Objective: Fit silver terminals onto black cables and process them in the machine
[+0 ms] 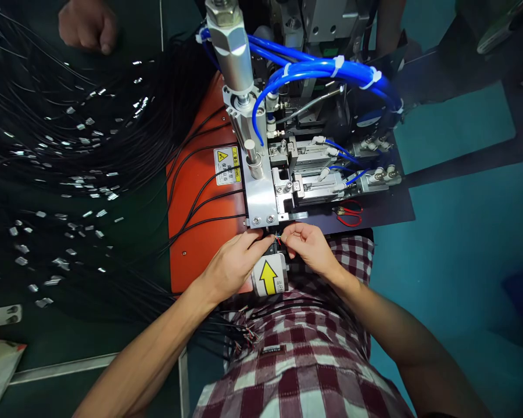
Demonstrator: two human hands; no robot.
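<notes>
Hands are seen together at the front edge of a machine (261, 191). The left hand (235, 264) is nearly closed, its fingertips pinched on a thin wire end (279, 239) just under the metal block. The right hand (309, 247) is closed in the same way, and the same wire end is pinched between thumb and forefinger; the two hands almost touch each other. Exactly how the wire is held cannot be told, because it is very small and partly hidden by the fingers.

Far to the left of the left hand, a very large bundle of black cables (70, 151) is spread over the dark table, with many small shiny metal terminals at the ends. Above the hands an orange plate (196, 232) is fixed, crossed by several black wires, and a yellow warning label (226, 165) is stuck on it. Beyond the hands a silver pneumatic cylinder (233, 46) stands upright, and smooth blue hoses (331, 69) are curved to the right. Just below the hands a white sticker with a yellow arrow (269, 276) is placed. Red-handled pliers (348, 213) are laid just above the right hand. Another person's hand (87, 24) is rested far up on the left.
</notes>
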